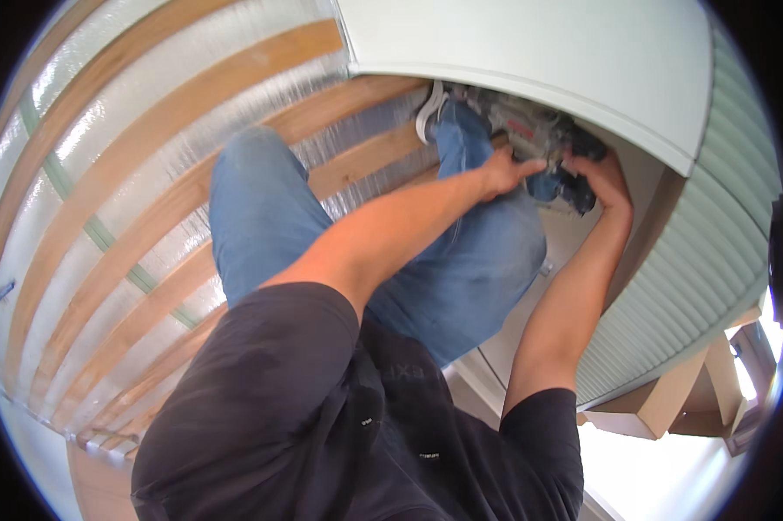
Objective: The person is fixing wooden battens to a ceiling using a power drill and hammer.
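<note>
Below the edge of the pale panel sits a grey and black power tool (530, 130) with a red mark on its body. Its exact kind is hard to make out, as the panel and my hands cover parts of it. My right hand (601, 176) wraps round its black end from the right. My left hand (502, 174) is at the tool's near side above my bent knee, one digit stretched to the tool's middle. The other left fingers look curled; what they hold, if anything, is hidden. A blue patch (543, 186) shows between the hands.
Wooden slats (139, 217) over shiny silver sheeting curve along the left, crossed by a pale green strip (83, 217). A smooth pale panel (530, 43) overhangs the tool. Ribbed pale green panelling (695, 269) stands at right, near open cardboard boxes (678, 391). My jeans-clad legs (252, 208) are bent beneath my arms.
</note>
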Tool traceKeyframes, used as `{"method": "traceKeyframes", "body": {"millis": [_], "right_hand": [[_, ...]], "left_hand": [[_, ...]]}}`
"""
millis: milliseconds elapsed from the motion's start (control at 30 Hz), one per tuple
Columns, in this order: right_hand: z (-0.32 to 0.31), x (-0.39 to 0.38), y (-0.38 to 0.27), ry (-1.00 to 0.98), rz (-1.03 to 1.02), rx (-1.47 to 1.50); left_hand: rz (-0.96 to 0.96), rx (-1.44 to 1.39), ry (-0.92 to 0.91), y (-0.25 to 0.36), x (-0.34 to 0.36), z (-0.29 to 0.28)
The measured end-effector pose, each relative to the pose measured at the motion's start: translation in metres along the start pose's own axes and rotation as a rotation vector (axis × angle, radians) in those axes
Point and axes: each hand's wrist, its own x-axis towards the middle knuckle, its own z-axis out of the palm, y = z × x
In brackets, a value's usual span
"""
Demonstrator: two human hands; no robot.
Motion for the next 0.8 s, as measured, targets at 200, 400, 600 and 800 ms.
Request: {"method": "traceKeyframes", "body": {"millis": [200, 400, 600, 800], "right_hand": [[-0.007, 0.035, 0.024, -0.129, -0.013, 0.011], [0.006, 0.052, 0.019, -0.113, -0.057, 0.04], [0.01, 0.074, 0.016, -0.246, -0.089, 0.082], [0.01, 0.08, 0.013, -0.204, -0.095, -0.003]], "left_hand": [[-0.066, -0.03, 0.003, 0.001, 0.022, -0.005], [-0.109, 0.01, 0.089, 0.003, 0.023, -0.008], [-0.111, -0.047, 0.121, 0.007, 0.029, -0.015], [-0.035, -0.142, 0.193, 0.006, 0.037, -0.003]]}}
